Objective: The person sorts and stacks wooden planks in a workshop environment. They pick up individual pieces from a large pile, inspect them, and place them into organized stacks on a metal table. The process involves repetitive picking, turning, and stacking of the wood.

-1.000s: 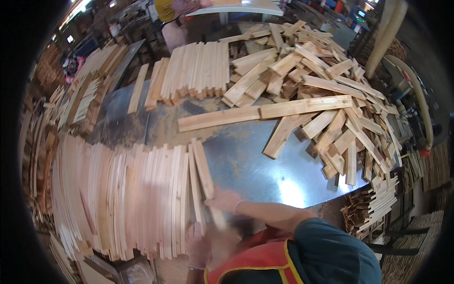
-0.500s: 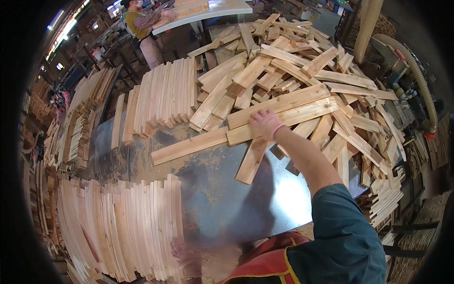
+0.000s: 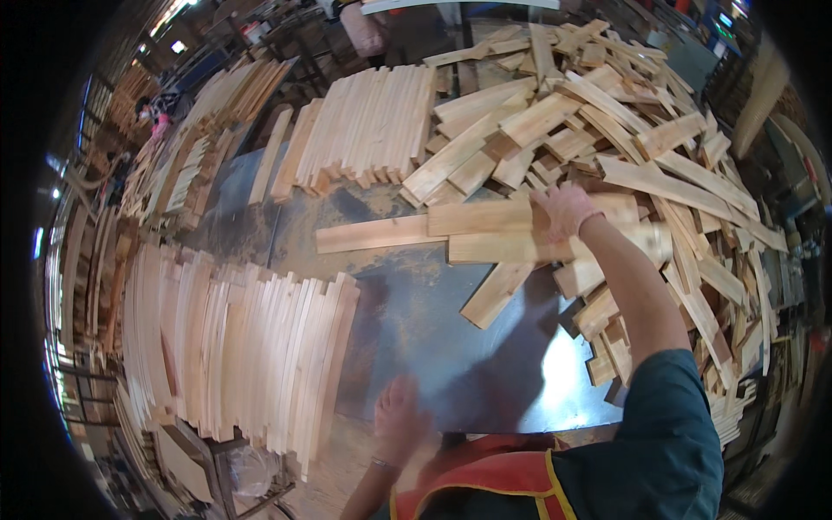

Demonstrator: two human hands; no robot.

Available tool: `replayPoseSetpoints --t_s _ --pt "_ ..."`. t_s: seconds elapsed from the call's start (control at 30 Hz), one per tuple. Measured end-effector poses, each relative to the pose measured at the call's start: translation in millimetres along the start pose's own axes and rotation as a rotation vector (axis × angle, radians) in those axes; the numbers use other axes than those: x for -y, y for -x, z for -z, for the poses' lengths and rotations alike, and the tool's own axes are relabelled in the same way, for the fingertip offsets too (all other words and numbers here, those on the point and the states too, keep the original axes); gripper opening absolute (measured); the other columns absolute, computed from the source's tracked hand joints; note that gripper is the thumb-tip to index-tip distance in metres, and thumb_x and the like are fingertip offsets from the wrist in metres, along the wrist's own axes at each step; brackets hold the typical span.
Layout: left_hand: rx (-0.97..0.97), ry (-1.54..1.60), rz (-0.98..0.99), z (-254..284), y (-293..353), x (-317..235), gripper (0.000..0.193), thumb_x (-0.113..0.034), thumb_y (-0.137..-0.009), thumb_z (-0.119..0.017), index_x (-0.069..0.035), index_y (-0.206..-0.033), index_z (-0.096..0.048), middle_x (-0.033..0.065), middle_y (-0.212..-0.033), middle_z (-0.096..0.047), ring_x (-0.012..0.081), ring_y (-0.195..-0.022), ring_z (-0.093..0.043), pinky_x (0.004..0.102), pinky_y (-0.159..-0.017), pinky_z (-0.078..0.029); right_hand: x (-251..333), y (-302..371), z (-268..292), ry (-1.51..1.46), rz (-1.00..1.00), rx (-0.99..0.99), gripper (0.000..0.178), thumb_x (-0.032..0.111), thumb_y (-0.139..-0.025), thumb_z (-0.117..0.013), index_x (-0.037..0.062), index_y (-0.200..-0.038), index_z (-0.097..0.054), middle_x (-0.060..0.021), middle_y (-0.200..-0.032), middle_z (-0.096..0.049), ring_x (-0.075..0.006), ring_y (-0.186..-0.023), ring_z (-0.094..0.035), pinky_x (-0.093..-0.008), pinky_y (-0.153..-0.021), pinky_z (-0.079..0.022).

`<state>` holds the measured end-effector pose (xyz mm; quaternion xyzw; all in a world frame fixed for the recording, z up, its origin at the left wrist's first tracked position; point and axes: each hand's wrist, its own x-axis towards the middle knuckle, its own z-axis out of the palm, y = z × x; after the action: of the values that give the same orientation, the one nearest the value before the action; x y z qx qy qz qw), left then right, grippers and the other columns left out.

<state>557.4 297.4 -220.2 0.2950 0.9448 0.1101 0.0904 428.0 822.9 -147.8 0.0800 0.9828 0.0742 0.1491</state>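
My right hand (image 3: 568, 212) is over two pale wooden boards lying side by side, its fingers curled at the upper board (image 3: 481, 217). The lower board (image 3: 494, 249) runs under the heel of the hand, its right part blurred. A third board (image 3: 373, 234) extends left from beneath them, and a short board (image 3: 496, 295) points toward me. My left hand (image 3: 400, 419) hangs near the table's front edge, right of a row of boards standing on edge (image 3: 251, 347). Motion blur smears its fingers, and I see no board in it.
A jumbled heap of boards (image 3: 555, 130) covers the right and far side of the metal table (image 3: 416, 338). Another neat row of boards (image 3: 368, 126) stands at the far left, with sawdust around it. Beyond are more stacks (image 3: 234, 95) and a co-worker's legs (image 3: 362, 30).
My view has swung, shifting the scene rightward. My right hand has moved from the lower board to the upper one, and the pair lies more level. My left hand has come away from the near row.
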Motion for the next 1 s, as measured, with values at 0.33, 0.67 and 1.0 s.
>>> replayPoseSetpoints --t_s 0.33,0.67,1.0 --pt "0.140 0.433 0.063 7 14 15 0.084 -0.041 -0.088 -0.076 -0.009 -0.159 -0.044 0.0220 -0.161 -0.043 0.0433 -0.139 -0.051 0.0494 -0.116 -0.042 131 74 -53 -1.007 -0.191 -0.081 0.073 0.053 -0.086 -0.071 0.0062 -0.141 -0.065 -0.0162 -0.113 -0.073 -0.0333 -0.105 -0.069 -0.0412 -0.094 -0.053" --pt "0.293 0.285 -0.044 18 32 60 0.090 -0.044 -0.087 -0.073 -0.013 -0.163 -0.036 0.0188 -0.164 -0.041 0.0400 -0.145 -0.047 0.0474 -0.119 -0.040 264 160 -69 -0.061 0.015 -0.043 0.100 0.062 -0.072 -0.082 0.0215 -0.156 -0.045 -0.0156 -0.157 -0.045 -0.0409 -0.149 -0.037 -0.0630 -0.114 -0.030" --pt "0.357 0.417 0.077 2 28 62 0.083 -0.037 -0.091 -0.070 -0.009 -0.162 -0.038 0.0236 -0.163 -0.042 0.0428 -0.143 -0.048 0.0477 -0.118 -0.042 212 168 -91 -0.483 -0.263 0.194 0.106 0.057 -0.068 -0.085 0.0164 -0.157 -0.044 -0.0198 -0.142 -0.060 -0.0404 -0.132 -0.058 -0.0479 -0.110 -0.048"
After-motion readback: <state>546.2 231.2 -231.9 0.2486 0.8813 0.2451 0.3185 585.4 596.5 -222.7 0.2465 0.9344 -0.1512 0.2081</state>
